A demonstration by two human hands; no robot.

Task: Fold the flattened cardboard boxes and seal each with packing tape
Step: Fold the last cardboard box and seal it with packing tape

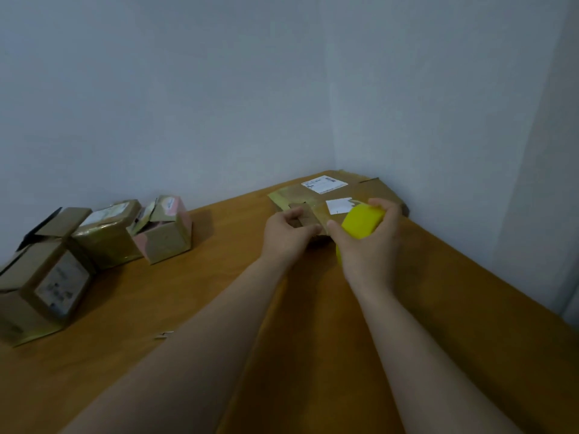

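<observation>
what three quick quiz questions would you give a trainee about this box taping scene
1. True or false: the right hand grips the yellow tape roll.
2. How many folded boxes stand at the left of the table? A two, B three, C five.
3. Fill in: the left hand holds a small piece of ____.

Key: 1 true; 2 B; 3 cardboard.
</observation>
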